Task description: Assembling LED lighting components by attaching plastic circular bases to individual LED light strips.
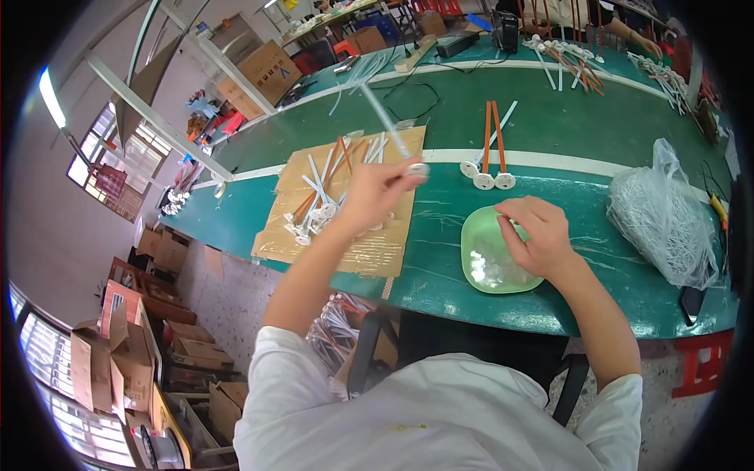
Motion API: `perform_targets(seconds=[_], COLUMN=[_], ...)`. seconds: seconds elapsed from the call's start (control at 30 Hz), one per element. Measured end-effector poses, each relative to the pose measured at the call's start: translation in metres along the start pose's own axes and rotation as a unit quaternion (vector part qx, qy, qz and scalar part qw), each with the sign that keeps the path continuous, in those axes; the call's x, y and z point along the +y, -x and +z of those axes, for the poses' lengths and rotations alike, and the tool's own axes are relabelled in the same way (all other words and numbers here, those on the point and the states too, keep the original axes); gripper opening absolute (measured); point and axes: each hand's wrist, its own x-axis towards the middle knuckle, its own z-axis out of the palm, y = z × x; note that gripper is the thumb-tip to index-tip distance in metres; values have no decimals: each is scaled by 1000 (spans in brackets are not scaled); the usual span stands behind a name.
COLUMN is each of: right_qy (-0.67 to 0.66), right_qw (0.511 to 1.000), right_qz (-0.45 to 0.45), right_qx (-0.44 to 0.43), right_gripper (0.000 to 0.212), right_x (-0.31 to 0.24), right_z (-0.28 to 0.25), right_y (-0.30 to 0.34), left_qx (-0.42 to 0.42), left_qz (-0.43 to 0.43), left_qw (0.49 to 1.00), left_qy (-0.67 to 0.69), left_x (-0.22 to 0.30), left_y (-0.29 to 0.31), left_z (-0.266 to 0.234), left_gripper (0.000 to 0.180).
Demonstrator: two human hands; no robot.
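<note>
My left hand [371, 192] pinches a white stick [385, 119] near its lower end, where a small white round disc shows by the fingertips; the stick slants up and away, slightly blurred. My right hand [542, 235] is over the right side of a light green tray [470, 247], thumb and fingers drawn together; whatever they hold is too small to make out. Small clear, shiny pieces lie in the tray. Beneath my left hand, a pile of white and orange-brown sticks [320, 191] with white discs rests on a cardboard sheet [373, 257].
Beyond the tray lie several similar disc-ended sticks [488, 141]. A clear plastic bag [660, 216] full of thin white pieces sits at the right, near a yellow-handled tool [719, 210]. At the far right, another person's hand [646, 45] is near more sticks [565, 59].
</note>
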Motion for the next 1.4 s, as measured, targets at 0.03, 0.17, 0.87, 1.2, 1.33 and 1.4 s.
perform_targets(seconds=[0.03,0.17,0.87,1.2,1.33,1.4], right_qy=[0,29,43,71,66,64], right_qw=[1000,998,999,997,997,997], right_qz=[-3,-47,-24,-8,-20,-23], right_qx=[3,-3,3,8,-18,-25], right_gripper=[22,19,15,20,20,20], right_x=[1,5,4,11,7,8], right_z=[1,2,4,5,6,7], right_y=[0,3,3,9,8,10], left_qx=[-20,-168,-261,-152,-53,-115], left_qz=[-22,-56,-54,46,123,168], left_qw=[998,949,875,931,959,953], left_qy=[-46,-262,-403,-330,-249,-226], left_x=[-12,-19,-27,-13,-34,-37], left_y=[0,0,12,-48,-76,-86], left_z=[-20,-87,-92,-8,52,80], left_gripper=[30,27,35,43,42,36])
